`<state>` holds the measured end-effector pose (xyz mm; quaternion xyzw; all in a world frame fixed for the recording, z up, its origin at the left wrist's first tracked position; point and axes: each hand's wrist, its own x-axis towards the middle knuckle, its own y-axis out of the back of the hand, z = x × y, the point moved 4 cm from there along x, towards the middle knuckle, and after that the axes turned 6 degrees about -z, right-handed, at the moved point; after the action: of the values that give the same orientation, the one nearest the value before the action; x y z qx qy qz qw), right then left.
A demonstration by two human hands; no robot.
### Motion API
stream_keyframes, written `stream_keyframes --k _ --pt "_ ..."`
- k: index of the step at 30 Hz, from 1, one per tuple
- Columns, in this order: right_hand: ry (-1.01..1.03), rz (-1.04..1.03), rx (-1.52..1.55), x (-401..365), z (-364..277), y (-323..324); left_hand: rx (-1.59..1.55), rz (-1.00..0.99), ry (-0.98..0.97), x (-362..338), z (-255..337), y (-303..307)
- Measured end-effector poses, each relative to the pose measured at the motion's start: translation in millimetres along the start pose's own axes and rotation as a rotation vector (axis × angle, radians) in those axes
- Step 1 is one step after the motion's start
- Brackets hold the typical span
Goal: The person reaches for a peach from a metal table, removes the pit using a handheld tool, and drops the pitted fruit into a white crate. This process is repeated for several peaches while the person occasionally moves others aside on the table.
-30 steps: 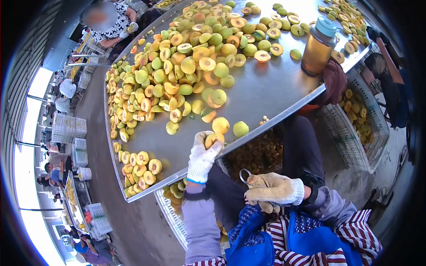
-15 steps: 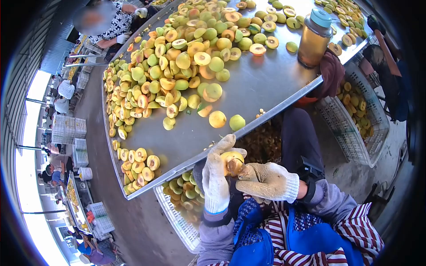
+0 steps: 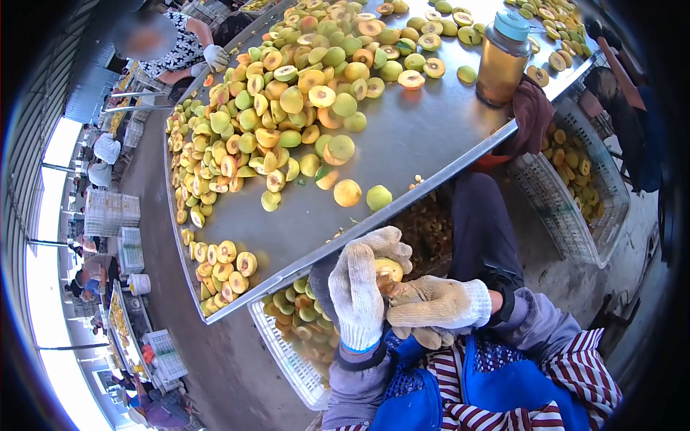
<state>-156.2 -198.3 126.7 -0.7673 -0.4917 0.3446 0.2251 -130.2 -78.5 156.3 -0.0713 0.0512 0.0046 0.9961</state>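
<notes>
My left hand [image 3: 359, 287], in a white knit glove, holds a yellow stone-fruit half [image 3: 389, 270] in front of my lap, just off the table's near edge. Its fingers curl around the far side of the fruit. My right hand [image 3: 438, 303], in a stained glove, is closed with thumb and fingers pinched against the fruit's cut face. Something brownish shows at those fingertips, but I cannot make out what they grip. Beyond my hands, many green-yellow fruit halves [image 3: 291, 100] are heaped on the metal table [image 3: 417, 136].
A bottle [image 3: 501, 61] with a turquoise lid stands near the table's right edge beside a dark cloth [image 3: 530, 115]. Crates of halves sit below: one white crate [image 3: 287, 366] at left, another crate [image 3: 568, 208] at right. Across the table, a person's gloved hand [image 3: 215, 57] rests near the edge.
Both my hands have come slightly down toward my lap, and the left fingers have curled further over the fruit half. The person across has moved a gloved hand to the table's edge.
</notes>
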Motion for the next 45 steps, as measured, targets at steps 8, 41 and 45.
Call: stream_keyframes --k 8,41,45 --pt "-0.034 -0.228 0.382 -5.1 18.1 13.1 0.361 -0.072 -0.418 -1.6 6.2 1.4" --pt "-0.148 -0.336 0.481 -3.2 23.5 -20.3 -1.131 -0.328 0.352 -11.4 -36.2 -3.3" --pt "-0.030 -0.317 0.436 -3.6 17.9 -8.9 -0.423 0.085 0.116 -13.0 -28.3 47.3"
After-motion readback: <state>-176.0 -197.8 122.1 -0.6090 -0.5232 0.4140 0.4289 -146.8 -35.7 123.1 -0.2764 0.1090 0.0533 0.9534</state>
